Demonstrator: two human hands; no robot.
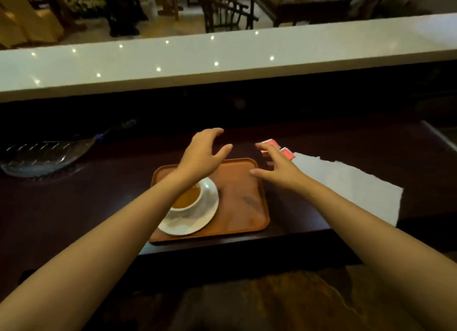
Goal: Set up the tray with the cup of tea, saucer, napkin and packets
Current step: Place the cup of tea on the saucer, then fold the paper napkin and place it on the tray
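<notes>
An orange-brown tray [242,207] lies on the dark counter. On its left half stands a white saucer [197,219] with a white cup of tea [188,199], partly hidden by my left forearm. My left hand [202,152] hovers open above the tray's far edge, holding nothing. My right hand [274,167] is open with spread fingers just past the tray's far right corner, its fingertips over the red and white packets [286,154]. A white napkin [351,189] lies flat on the counter to the right of the tray, next to the packets.
A glass dish [47,157] sits at the left on the dark counter [74,207]. A raised white bar top [222,58] runs across behind. Chairs and tables stand in the room beyond.
</notes>
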